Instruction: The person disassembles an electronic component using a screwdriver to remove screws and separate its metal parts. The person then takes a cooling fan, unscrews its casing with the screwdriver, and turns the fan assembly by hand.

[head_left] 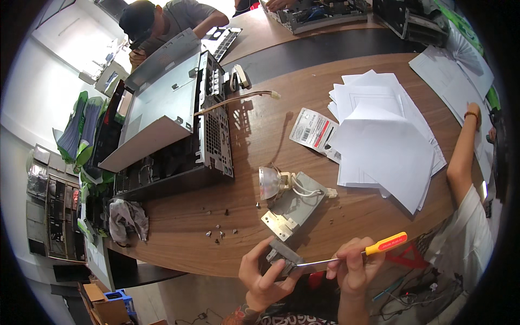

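Note:
At the table's front edge my left hand (266, 277) grips a small grey part (285, 253). My right hand (353, 265) is closed on a screwdriver (385, 243) with a yellow-orange handle; its thin shaft reaches left to the grey part, where the tip is too small to make out. Just beyond lies a grey metal piece (304, 205) with a brass-coloured bracket (278, 225). A lamp with a reflector (268, 183) and white wires sits at its far end. Several small screws (218, 227) are scattered to the left.
An opened computer case (212, 142) fills the left, papers (380, 145) and a printed packet (310, 128) the right, on the wooden table (254, 70). A grey cloth (125, 219) lies front left. A co-worker (179, 19) is at the back, another's arm (460, 157) at the right.

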`<state>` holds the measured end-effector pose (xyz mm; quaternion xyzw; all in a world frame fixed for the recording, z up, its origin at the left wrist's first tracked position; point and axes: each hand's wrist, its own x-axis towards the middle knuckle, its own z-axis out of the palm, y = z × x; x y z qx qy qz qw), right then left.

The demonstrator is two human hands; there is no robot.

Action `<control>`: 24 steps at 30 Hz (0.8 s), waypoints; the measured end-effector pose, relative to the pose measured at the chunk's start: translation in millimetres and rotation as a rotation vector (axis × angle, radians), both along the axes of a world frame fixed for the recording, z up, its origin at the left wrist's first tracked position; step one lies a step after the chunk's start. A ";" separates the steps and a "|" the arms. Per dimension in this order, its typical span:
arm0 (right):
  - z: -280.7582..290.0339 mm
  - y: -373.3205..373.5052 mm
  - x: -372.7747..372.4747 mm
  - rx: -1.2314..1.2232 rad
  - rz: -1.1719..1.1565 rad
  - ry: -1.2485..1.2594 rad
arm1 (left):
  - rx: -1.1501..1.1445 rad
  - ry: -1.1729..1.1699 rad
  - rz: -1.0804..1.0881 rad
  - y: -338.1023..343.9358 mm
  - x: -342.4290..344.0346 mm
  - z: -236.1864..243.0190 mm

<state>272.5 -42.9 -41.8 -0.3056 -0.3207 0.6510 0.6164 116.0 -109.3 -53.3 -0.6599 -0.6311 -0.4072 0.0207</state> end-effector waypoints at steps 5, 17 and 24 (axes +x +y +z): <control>1.3 0.0 -0.1 -0.027 0.016 -0.002 | 0.010 -0.003 -0.015 -1.2 -1.8 -4.3; 2.1 -0.3 -1.3 -0.009 0.005 -0.001 | 0.009 0.018 -0.008 -2.5 -1.1 -4.8; 1.2 -0.9 -1.2 -0.002 0.008 0.016 | 0.028 0.025 -0.014 -2.0 -1.3 -6.1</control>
